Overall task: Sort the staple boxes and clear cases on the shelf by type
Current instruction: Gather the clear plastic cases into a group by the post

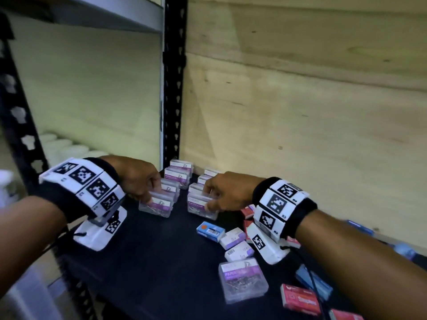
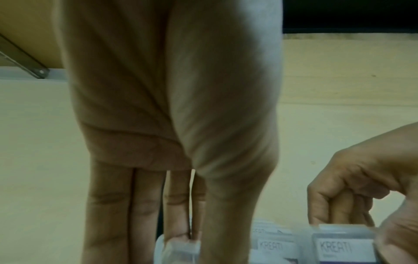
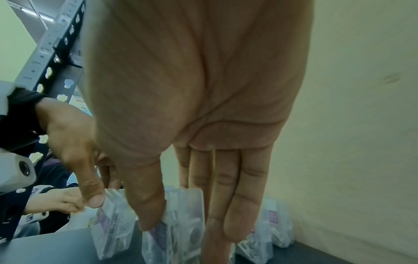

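Two rows of clear cases with purple labels stand at the back of the black shelf (image 1: 147,262). My left hand (image 1: 150,197) pinches the front clear case of the left row (image 1: 157,205) between thumb and fingers. My right hand (image 1: 209,199) grips the front clear case of the right row (image 1: 201,207) the same way. In the right wrist view my thumb (image 3: 149,205) and fingers straddle that case (image 3: 181,223). Another clear case (image 1: 242,278) lies flat nearer me. Loose staple boxes lie to the right: blue (image 1: 210,230), white-purple (image 1: 232,237), red (image 1: 300,299).
A black perforated upright (image 1: 173,88) stands behind the left row, and a plywood wall (image 1: 300,112) closes the back and right. More red and blue boxes (image 1: 314,285) lie under my right forearm. A grey shelf (image 1: 115,15) runs overhead at left.
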`<action>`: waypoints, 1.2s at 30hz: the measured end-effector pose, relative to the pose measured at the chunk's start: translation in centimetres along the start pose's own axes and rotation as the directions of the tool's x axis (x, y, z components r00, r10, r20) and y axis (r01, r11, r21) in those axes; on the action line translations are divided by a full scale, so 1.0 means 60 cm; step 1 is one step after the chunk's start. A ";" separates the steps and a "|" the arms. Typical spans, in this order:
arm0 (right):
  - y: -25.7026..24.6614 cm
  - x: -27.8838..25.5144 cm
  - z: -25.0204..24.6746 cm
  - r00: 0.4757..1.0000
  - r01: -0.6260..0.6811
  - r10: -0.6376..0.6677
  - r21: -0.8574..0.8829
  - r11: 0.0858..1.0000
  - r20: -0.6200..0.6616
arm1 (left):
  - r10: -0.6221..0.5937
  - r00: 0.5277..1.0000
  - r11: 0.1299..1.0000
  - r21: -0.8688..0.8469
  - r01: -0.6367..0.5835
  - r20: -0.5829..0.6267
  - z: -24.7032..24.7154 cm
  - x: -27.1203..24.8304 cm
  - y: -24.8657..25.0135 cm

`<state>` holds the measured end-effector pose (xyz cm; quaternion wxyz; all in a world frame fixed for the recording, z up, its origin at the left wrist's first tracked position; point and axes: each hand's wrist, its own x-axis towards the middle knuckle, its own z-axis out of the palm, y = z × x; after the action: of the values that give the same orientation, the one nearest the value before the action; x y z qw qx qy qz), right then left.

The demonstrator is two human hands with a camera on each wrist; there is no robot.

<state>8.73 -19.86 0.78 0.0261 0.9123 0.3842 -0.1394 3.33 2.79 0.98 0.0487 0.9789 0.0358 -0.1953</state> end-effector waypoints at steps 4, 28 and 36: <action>-0.014 0.017 0.009 1.000 0.022 -0.022 -0.003 1.000 0.012 | -0.006 1.000 1.000 -0.019 0.006 -0.011 0.005 0.009 -0.013; 0.001 -0.034 0.040 0.997 -0.041 0.046 -0.078 0.996 0.068 | 0.088 0.951 0.992 0.109 -0.058 -0.297 0.002 -0.022 0.070; 0.011 -0.037 0.046 0.997 -0.052 0.057 -0.085 0.995 0.056 | 0.122 0.962 0.990 0.095 -0.101 -0.244 0.005 -0.035 0.092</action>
<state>7.09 -22.31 -1.27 0.0793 0.9160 0.3638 -0.1491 1.77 -2.84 1.99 0.0145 0.9973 -0.0215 -0.0693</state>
